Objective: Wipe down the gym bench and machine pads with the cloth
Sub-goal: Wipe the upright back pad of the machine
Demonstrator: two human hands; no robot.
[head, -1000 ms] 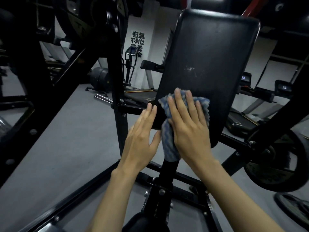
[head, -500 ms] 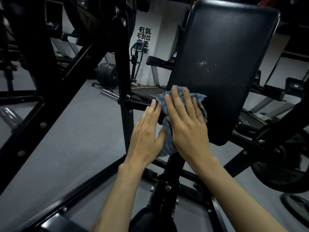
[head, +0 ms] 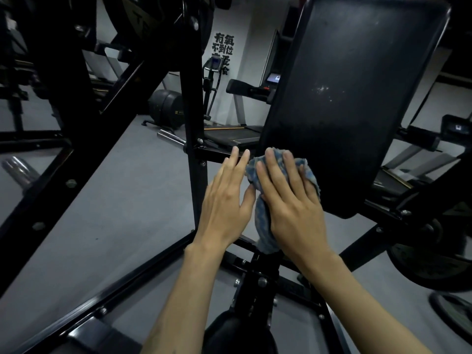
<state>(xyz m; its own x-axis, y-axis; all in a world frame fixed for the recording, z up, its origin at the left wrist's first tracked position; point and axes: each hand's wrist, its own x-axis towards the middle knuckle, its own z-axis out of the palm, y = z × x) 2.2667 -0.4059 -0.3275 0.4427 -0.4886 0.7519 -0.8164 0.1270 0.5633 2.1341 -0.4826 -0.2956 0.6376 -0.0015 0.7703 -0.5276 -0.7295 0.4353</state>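
Two hands show: the left hand [head: 224,200] and the right hand [head: 291,200], both just below the one black back pad [head: 357,98]. One blue cloth [head: 263,221] lies at the pad's lower left corner. Left of the pad stand one upright black post [head: 191,98] and one chrome bar end [head: 169,136]. Behind the pad's left edge there is one treadmill [head: 237,135] and one patch of black wall lettering [head: 224,51]. Right of and below the pad hangs one weight plate [head: 431,254].
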